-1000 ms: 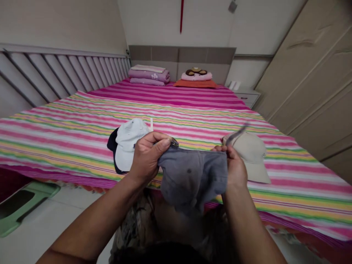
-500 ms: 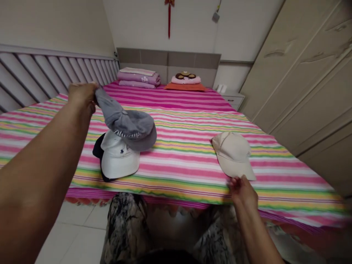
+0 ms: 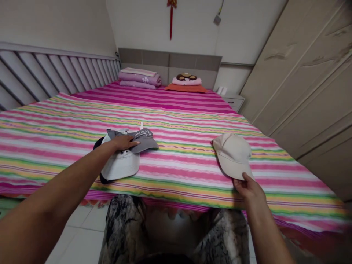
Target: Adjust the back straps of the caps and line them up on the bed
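My left hand (image 3: pixel 122 142) lies flat, fingers stretched out, pressing a grey cap (image 3: pixel 145 138) down onto a white cap (image 3: pixel 121 165). Under the white cap a dark navy cap (image 3: pixel 99 143) peeks out at the left. All three form a pile on the striped bedspread (image 3: pixel 181 124). To the right a beige cap (image 3: pixel 233 154) lies alone near the bed's front edge. My right hand (image 3: pixel 249 189) pinches the tip of its brim with thumb and fingers.
Folded purple bedding (image 3: pixel 139 78) and a pink cushion on an orange pillow (image 3: pixel 186 83) lie at the headboard. A slatted rail (image 3: pixel 55 75) runs along the left. Wardrobe doors (image 3: pixel 310 80) stand on the right, a nightstand (image 3: pixel 232 99) beside them. My patterned trousers (image 3: pixel 123 227) show below.
The grey cap went from both hands to the pile, carried left and laid on the white cap. My left hand now presses it flat. My right hand reached the beige cap's brim.
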The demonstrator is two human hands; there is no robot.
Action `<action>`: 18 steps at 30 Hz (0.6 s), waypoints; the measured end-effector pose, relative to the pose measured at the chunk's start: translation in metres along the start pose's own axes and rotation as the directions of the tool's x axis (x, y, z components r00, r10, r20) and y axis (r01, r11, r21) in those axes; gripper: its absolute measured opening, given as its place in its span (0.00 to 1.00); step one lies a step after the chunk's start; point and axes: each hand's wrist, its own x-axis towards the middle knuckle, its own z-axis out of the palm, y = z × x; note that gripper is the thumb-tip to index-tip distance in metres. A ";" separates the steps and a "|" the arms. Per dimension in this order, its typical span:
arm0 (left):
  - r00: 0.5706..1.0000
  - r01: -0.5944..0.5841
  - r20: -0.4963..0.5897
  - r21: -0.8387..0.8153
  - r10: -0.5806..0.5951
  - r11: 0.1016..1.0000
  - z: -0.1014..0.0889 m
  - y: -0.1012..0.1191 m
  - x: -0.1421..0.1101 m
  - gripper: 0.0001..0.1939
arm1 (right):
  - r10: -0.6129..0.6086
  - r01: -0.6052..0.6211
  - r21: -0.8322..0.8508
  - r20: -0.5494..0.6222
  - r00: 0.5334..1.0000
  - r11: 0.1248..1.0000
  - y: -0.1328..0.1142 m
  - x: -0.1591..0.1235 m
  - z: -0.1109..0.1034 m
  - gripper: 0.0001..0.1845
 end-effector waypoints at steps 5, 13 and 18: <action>0.883 -0.264 -0.460 -0.319 0.095 0.910 0.001 0.065 -0.035 0.27 | 0.030 -0.032 0.008 0.155 0.987 0.999 0.007 -0.019 0.007 0.13; 0.912 0.091 -0.116 -0.879 0.393 -0.469 0.031 0.177 -0.080 0.30 | 0.184 -0.081 -0.205 0.556 0.811 0.975 0.095 -0.091 -0.041 0.14; 0.911 0.213 -0.041 -0.807 0.411 -0.551 0.033 0.174 -0.113 0.26 | 0.256 0.262 -0.585 0.655 0.711 0.768 0.111 -0.110 -0.074 0.12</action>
